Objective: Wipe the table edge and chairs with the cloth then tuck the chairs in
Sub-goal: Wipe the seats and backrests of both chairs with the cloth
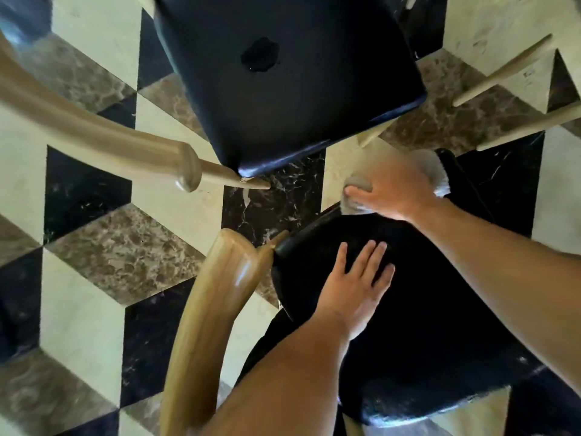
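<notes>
Below me is a chair with a black seat and a curved wooden armrest on its left. My left hand lies flat on that seat, fingers spread, holding nothing. My right hand presses a grey cloth against the seat's far edge; the cloth shows on both sides of the hand and looks blurred. A second chair with a black seat and a wooden armrest stands just beyond. No table is in view.
The floor is a cube pattern of cream, brown and black marble tiles. Pale wooden chair legs cross the upper right. A narrow strip of floor separates the two seats.
</notes>
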Available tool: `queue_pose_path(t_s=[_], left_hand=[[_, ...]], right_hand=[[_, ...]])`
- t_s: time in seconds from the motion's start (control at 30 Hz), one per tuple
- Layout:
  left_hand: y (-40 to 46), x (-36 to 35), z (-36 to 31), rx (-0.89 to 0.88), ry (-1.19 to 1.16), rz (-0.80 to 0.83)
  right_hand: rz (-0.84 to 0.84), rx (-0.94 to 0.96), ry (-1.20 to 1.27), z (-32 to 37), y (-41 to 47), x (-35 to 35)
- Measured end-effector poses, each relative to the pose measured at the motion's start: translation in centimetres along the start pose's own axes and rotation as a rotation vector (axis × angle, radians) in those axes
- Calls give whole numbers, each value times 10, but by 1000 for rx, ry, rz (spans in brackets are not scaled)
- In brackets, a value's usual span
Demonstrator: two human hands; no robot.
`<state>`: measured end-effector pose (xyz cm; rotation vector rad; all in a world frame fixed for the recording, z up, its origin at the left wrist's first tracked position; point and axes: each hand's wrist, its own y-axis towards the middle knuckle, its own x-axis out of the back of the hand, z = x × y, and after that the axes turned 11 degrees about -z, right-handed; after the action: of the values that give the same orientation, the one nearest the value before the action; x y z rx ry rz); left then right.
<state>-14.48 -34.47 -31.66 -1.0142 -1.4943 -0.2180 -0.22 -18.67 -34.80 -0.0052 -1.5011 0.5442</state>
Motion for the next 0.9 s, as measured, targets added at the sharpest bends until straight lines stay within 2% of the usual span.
queue_pose_path(t_s=[0.13,0.23,0.3,0.37,0.47,0.7,0.8,0.9], left_hand=[[-22,-7,15,182,-25,-43],[-37,-16,12,405,-90,-8],[-44,-18,3,490,-128,39],[-49,-21,-12,465,-164,66],[-57,-26,-27,432,-182,86],[-69,-26,-49,654,-311,203],[-78,-28,-57,765,-351,250],[-87,-28,-58,827,-354,256]], right_hand=[[-61,-310,-33,-52,1,8],[82,-417,33,-57,7,10],[81,-473,55,-44,15,8],[99,-391,23,-23,18,7],[137,-116,67,21,9,6],[185,220,133,132,-13,-5],[135,247,153,132,-15,-9],[102,287,118,100,-14,-9]])
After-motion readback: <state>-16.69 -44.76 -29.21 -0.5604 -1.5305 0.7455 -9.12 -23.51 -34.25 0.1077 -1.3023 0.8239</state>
